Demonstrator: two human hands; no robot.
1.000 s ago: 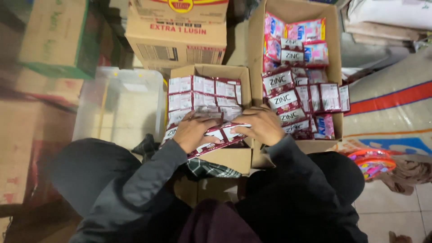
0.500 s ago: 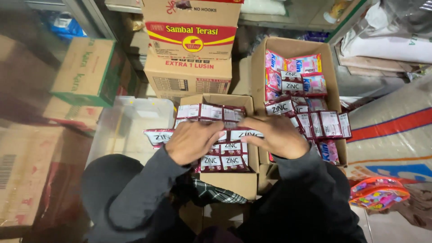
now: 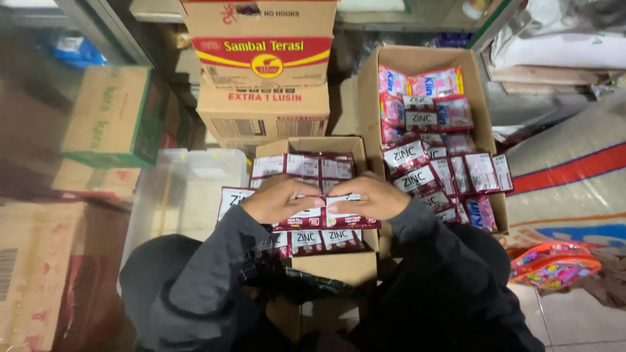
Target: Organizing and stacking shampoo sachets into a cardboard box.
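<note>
- Sachets: a connected sheet of dark red sachets [image 3: 306, 221] is held over a small open carton [image 3: 339, 264], with further rows packed inside it.
- The left hand [image 3: 277, 199] is closed on the sheet's left part, fingers curled over its top edge.
- The right hand [image 3: 368, 195] is closed on the sheet's right part, touching the left hand at the fingertips.
- A larger open carton [image 3: 424, 58] is seen just to the right, filled with red and pink sachets [image 3: 424, 163].
- A printed cardboard box [image 3: 261, 45] is stacked behind the small carton.
- A clear plastic bin [image 3: 176, 195] is placed to the left.
</note>
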